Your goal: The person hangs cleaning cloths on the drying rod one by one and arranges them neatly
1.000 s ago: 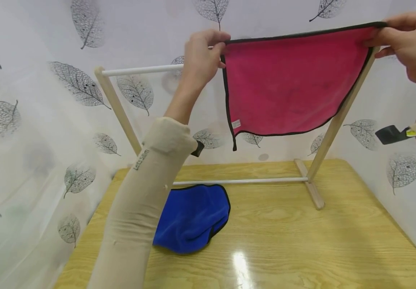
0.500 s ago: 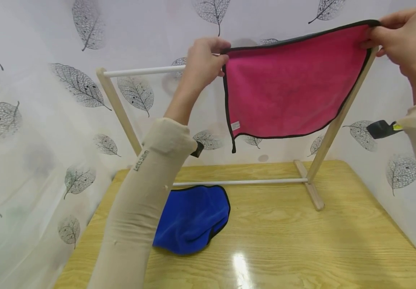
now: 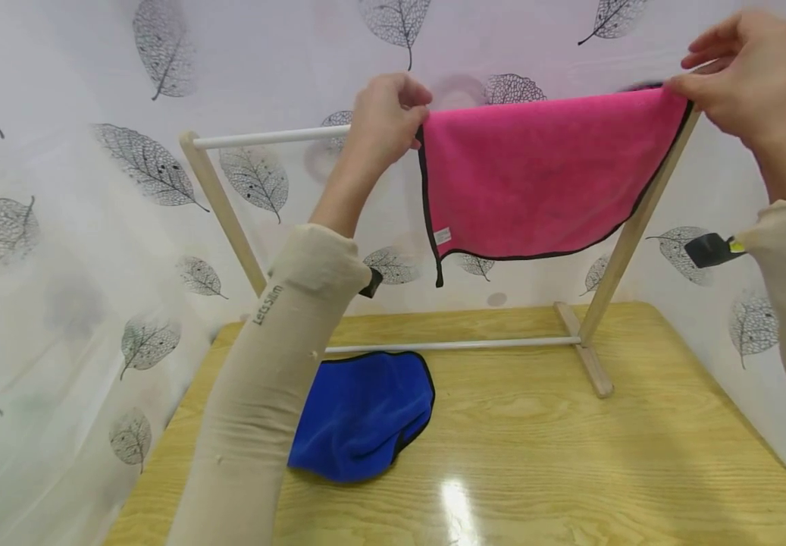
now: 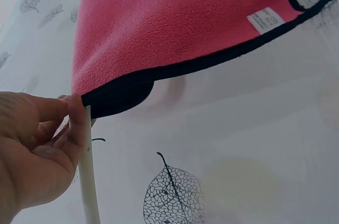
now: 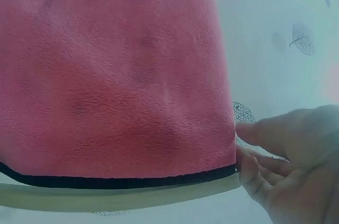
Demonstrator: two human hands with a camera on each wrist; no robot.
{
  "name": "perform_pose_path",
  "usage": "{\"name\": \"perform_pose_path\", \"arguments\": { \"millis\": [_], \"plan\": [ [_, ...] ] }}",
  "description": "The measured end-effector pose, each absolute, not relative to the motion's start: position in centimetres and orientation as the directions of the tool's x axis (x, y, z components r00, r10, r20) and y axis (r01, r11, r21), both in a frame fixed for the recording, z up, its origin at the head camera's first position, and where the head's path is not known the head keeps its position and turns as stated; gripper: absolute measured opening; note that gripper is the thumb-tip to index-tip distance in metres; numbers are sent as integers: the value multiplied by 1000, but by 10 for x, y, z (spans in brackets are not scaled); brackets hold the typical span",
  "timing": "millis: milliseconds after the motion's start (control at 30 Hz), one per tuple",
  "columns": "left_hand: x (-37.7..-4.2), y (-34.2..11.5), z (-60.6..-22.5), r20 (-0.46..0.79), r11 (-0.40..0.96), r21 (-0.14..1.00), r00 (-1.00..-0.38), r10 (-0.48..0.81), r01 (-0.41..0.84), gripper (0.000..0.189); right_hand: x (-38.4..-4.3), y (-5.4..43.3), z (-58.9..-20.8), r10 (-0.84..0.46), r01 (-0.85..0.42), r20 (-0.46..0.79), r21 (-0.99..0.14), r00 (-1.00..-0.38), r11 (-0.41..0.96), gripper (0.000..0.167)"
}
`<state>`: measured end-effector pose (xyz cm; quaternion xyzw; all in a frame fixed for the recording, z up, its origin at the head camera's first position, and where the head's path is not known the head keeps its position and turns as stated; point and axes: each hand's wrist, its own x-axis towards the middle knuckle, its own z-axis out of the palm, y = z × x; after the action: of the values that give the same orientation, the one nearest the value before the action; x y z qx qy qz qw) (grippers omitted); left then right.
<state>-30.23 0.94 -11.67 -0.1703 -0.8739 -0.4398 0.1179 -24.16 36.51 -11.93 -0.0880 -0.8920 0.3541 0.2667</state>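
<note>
A pink fleecy towel (image 3: 549,174) with black edging hangs folded over the top of the rack, a white tag near its lower left corner. In the head view, my left hand (image 3: 389,114) pinches the towel's upper left edge against the white top rail (image 3: 270,136). At the upper right corner is my right hand (image 3: 757,83), its thumb on the front of the fold and its other fingers raised over the post's top. The right wrist view has its thumb and fingertips (image 5: 246,171) right at the fold. Behind the fold, the back part of the towel is mostly hidden.
The rack has wooden posts (image 3: 624,258), a white lower bar (image 3: 468,345) and feet on a wooden table (image 3: 522,440). A blue towel (image 3: 365,417) with black edging lies crumpled in front of it, partly behind the left sleeve. A leaf-patterned sheet (image 3: 72,288) surrounds the table.
The towel's black top edge, earlier stretched between my hands, has gone back and down behind the rail. My right hand has shifted left, its fingers lifting from the edge; my left has lowered slightly.
</note>
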Motion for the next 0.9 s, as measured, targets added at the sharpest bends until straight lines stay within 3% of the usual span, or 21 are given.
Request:
{"name": "perform_pose_path", "arguments": {
  "millis": [133,300,433,900],
  "plan": [
    [-301,10,-117,362,586,694,-906,219,419,25,-244,371,-125,164,-93,473,-474,-865,876,40],
    [-300,8,-119,386,609,649,-887,253,456,26,-248,378,-129,-68,-240,576,-227,-815,944,32],
    [-299,5,-120,398,641,599,-873,282,480,29,-250,379,-131,-161,-269,576,-107,-801,957,31],
    [-301,-7,-119,310,714,451,-844,438,536,39,-251,382,-141,-132,-267,504,-204,-853,942,38]
  ]
}}
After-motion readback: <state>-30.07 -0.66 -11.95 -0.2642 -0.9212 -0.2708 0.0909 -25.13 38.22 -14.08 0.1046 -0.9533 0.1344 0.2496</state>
